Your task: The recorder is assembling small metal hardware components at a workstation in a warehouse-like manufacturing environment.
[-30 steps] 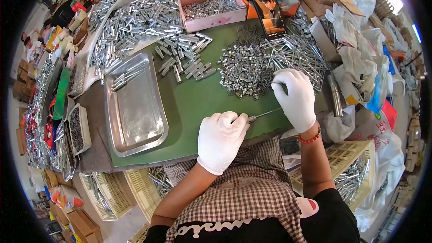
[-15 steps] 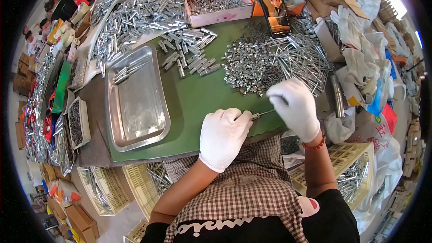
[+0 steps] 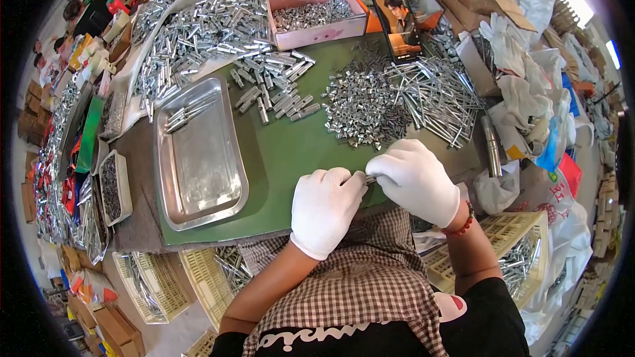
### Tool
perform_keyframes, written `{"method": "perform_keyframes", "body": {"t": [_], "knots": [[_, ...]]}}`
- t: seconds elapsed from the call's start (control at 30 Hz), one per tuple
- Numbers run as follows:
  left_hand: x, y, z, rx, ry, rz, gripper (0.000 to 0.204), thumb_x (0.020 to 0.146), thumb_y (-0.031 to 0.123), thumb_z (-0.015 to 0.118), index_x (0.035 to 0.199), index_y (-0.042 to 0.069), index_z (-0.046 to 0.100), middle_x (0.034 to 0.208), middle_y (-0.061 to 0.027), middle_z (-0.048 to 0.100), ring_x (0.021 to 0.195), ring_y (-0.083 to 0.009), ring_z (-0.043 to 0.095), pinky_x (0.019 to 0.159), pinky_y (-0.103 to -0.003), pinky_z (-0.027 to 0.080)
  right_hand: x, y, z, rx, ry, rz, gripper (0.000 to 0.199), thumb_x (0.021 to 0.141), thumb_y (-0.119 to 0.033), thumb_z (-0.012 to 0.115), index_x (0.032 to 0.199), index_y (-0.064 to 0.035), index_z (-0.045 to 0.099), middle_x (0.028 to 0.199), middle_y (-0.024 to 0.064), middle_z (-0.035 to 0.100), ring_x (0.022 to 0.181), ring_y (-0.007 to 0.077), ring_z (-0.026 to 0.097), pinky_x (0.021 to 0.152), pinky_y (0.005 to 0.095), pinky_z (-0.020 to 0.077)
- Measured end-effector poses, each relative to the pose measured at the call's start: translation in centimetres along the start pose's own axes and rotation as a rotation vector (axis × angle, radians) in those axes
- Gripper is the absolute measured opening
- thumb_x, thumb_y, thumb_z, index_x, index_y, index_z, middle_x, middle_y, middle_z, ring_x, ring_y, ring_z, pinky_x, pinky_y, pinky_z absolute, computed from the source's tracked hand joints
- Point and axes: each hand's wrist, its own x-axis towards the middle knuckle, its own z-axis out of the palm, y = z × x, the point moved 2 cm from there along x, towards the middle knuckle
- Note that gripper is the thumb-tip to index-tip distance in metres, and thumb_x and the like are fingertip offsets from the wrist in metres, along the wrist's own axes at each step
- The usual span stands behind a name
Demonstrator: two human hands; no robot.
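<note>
My left hand [image 3: 324,211], in a white knit glove, is closed around a silver metal tube piece [image 3: 370,180] at the near edge of the green mat. My gloved right hand [image 3: 418,182] meets it from the right, its thumb and fingers pinched on the exposed end of that piece. Most of the piece is hidden by the gloves. Just beyond my hands lie a heap of small silver collars [image 3: 357,109], some small dark screws [image 3: 397,122] and a pile of long thin metal rods [image 3: 440,99]. Several silver cylinders [image 3: 284,96] lie farther left.
A shallow steel tray [image 3: 202,175] at left holds several finished-looking metal pieces. A pink box [image 3: 321,34] of small parts and a propped phone [image 3: 397,23] stand at the back. One thick metal tube [image 3: 492,145] lies at right. Cream crates [image 3: 205,284] sit below the table edge.
My right hand has moved left and down to my left hand. The thin rod that stuck out between the hands is now hidden. My left hand has barely moved.
</note>
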Motion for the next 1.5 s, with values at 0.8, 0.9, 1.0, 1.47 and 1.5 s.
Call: {"method": "perform_keyframes", "body": {"t": [0.8,0.9,1.0,1.47,1.5], "knots": [[-0.3,0.1,0.2,0.026,0.026,0.015,0.018,0.083,0.018,0.074,0.099,0.012,0.071,0.082,-0.0031,0.060,0.075,-0.0270,0.060,0.067,-0.042,0.044,-11.6,8.7,-7.2,-0.795,0.302,0.808,0.052,0.088,-0.013,0.068,0.139,-0.0062,0.059,0.124,0.0175,0.066,0.111,0.0335,0.063,0.098,0.0427,0.0472],[-0.5,-0.1,0.4,0.026,0.037,0.022,0.018,0.083,0.018,0.074,0.100,0.013,0.071,0.082,-0.0028,0.060,0.075,-0.0265,0.060,0.068,-0.041,0.044,-12.6,9.4,-6.7,-0.552,0.437,0.771,0.054,0.088,-0.012,0.069,0.141,-0.0069,0.058,0.120,0.0173,0.066,0.110,0.0336,0.063,0.095,0.0400,0.0490],[-0.4,0.0,0.3,0.046,0.044,0.013,0.018,0.082,0.017,0.075,0.099,0.013,0.070,0.083,-0.0026,0.061,0.076,-0.0260,0.060,0.068,-0.041,0.044,-10.0,4.9,-5.0,-0.272,0.446,0.638,0.057,0.085,-0.011,0.072,0.141,-0.0077,0.058,0.114,0.0169,0.067,0.107,0.0337,0.063,0.093,0.0396,0.0503],[-0.5,-0.1,0.2,0.021,0.024,0.008,0.013,0.084,0.020,0.072,0.095,0.013,0.068,0.078,-0.0036,0.060,0.073,-0.0275,0.060,0.067,-0.042,0.043,-5.7,-4.1,0.1,-0.220,-0.001,0.529,0.066,0.081,-0.031,0.081,0.143,-0.0238,0.057,0.074,0.0108,0.064,0.062,0.0307,0.066,0.056,0.0396,0.0523],[-0.6,-0.1,0.2,0.004,0.035,0.010,0.013,0.084,0.019,0.072,0.095,0.013,0.069,0.078,-0.0040,0.059,0.073,-0.0278,0.060,0.067,-0.042,0.043,-5.7,-4.0,0.1,-0.257,-0.025,0.506,0.067,0.081,-0.032,0.081,0.143,-0.0241,0.056,0.073,0.0112,0.064,0.061,0.0308,0.066,0.056,0.0399,0.0524]]}}
